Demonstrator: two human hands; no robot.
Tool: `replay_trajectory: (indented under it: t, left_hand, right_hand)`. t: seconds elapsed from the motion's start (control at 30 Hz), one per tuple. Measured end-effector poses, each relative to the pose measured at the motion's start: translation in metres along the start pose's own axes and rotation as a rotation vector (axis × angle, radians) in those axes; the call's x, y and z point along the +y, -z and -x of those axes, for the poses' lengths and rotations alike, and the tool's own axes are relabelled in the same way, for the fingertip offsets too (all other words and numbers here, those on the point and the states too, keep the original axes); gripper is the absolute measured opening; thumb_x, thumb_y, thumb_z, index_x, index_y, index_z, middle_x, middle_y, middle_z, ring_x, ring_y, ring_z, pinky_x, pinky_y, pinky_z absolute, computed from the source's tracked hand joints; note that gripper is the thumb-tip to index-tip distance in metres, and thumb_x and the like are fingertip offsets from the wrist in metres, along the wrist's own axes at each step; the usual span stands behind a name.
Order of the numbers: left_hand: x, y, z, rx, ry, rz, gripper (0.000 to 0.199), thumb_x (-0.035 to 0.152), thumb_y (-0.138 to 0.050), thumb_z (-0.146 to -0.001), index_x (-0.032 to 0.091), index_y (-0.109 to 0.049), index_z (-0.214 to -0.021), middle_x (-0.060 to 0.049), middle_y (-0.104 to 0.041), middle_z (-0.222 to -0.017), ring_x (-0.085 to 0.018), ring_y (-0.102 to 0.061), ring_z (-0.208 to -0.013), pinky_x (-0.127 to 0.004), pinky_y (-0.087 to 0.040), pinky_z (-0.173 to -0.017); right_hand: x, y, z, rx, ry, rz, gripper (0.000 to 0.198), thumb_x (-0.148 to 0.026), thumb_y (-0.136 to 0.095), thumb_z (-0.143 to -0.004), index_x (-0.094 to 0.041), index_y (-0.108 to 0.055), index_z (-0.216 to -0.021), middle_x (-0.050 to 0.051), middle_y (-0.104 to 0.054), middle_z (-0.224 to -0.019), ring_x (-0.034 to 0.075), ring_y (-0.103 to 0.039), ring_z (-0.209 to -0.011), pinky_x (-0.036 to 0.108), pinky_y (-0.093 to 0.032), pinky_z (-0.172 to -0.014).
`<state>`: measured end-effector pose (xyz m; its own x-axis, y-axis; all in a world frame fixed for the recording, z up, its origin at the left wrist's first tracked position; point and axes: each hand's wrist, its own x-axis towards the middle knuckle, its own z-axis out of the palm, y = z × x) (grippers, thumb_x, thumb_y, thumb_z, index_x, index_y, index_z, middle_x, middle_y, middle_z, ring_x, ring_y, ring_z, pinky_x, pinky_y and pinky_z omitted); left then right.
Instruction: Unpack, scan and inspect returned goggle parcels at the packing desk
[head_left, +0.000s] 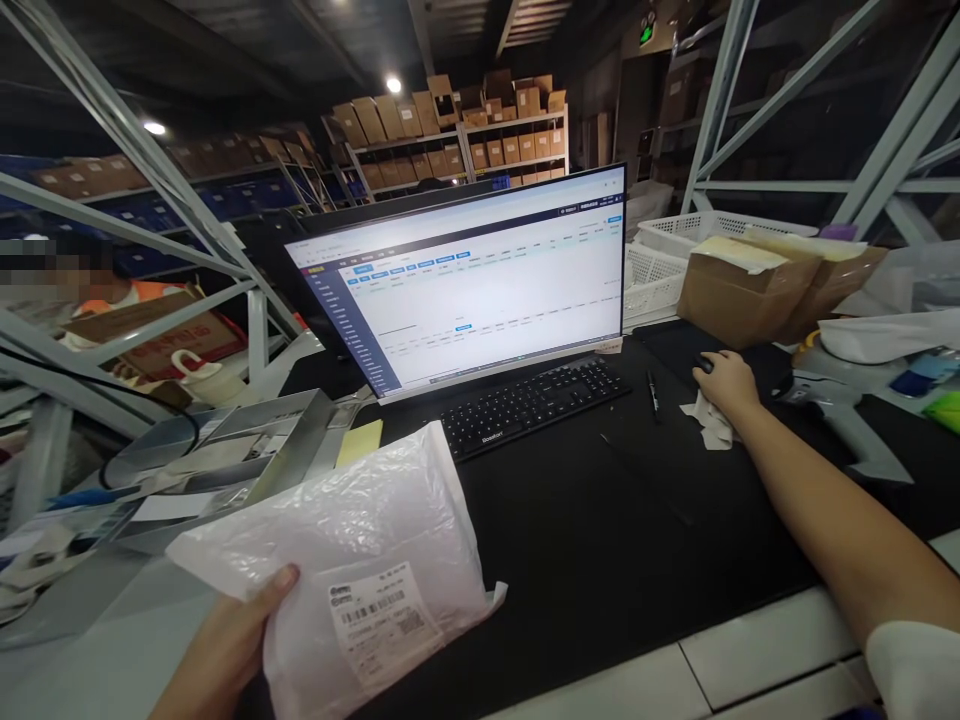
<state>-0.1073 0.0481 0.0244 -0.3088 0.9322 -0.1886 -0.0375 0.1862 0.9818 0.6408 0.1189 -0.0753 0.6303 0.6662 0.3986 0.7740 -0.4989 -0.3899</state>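
Note:
My left hand [244, 635] grips a white plastic mailer bag [375, 510] by its left edge, thumb on top and the other fingers hidden beneath. A printed shipping label [386, 620] with a barcode is stuck on the bag's front. Over at the right, my right hand [727, 385] is closed over a dark computer mouse [703, 365], with a crumpled tissue [712, 425] under the wrist. A black keyboard [532, 405] lies between the hands, below a lit monitor [480, 280] that shows a web page with tables. Beside the keyboard is a black pen [653, 395].
A barcode scanner [847, 420] and cardboard boxes [742, 285] are at the right, near white plastic baskets [652, 275]. Grey trays [292, 425] with papers stand at the left, by a yellow note pad [360, 441]. Another person in orange [142, 292] is behind the metal frame.

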Motion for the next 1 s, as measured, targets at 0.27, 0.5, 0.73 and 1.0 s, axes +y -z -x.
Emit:
replay_trajectory:
  t: [0.27, 0.5, 0.73, 1.0]
  left_hand:
    - [0.005, -0.007, 0.008, -0.039, -0.044, -0.015, 0.083, 0.034, -0.095, -0.042, 0.019, -0.068, -0.118, -0.006, -0.080, -0.088, -0.035, -0.076, -0.079, -0.031, -0.064, -0.055]
    - [0.001, -0.004, 0.003, -0.047, -0.048, 0.010, 0.074, 0.029, -0.093, -0.046, 0.022, -0.063, -0.114, -0.004, -0.080, -0.091, -0.031, -0.077, -0.083, -0.029, -0.066, -0.062]
    - [0.010, -0.008, 0.004, -0.104, 0.112, -0.002, 0.067, 0.022, -0.091, -0.040, 0.017, -0.065, -0.101, -0.008, -0.079, -0.084, -0.038, -0.076, -0.085, -0.034, -0.064, -0.055]
    - [0.007, -0.004, -0.004, -0.160, 0.226, 0.076, 0.064, 0.035, -0.100, -0.033, 0.016, -0.071, -0.088, -0.009, -0.079, -0.081, -0.035, -0.076, -0.078, -0.032, -0.064, -0.057]
  right_hand:
    - [-0.009, 0.008, 0.005, -0.013, -0.010, 0.006, 0.053, -0.040, -0.052, -0.089, -0.016, -0.066, -0.135, 0.016, -0.051, -0.142, 0.033, -0.055, -0.120, 0.044, -0.043, -0.106]
    - [-0.018, 0.017, 0.012, 0.018, -0.013, 0.001, 0.056, -0.042, -0.055, -0.088, -0.015, -0.064, -0.137, 0.019, -0.052, -0.140, 0.034, -0.055, -0.116, 0.047, -0.045, -0.101]
    - [-0.043, 0.054, 0.028, 0.221, 0.090, 0.042, 0.058, -0.041, -0.042, -0.097, -0.008, -0.053, -0.143, 0.022, -0.040, -0.151, 0.037, -0.034, -0.139, 0.058, -0.028, -0.110]
    - [0.062, 0.157, 0.066, 0.011, 0.039, 0.237, 0.047, -0.055, -0.058, -0.082, -0.011, -0.075, -0.089, 0.025, -0.067, -0.089, 0.040, -0.064, -0.084, 0.052, -0.048, -0.076]
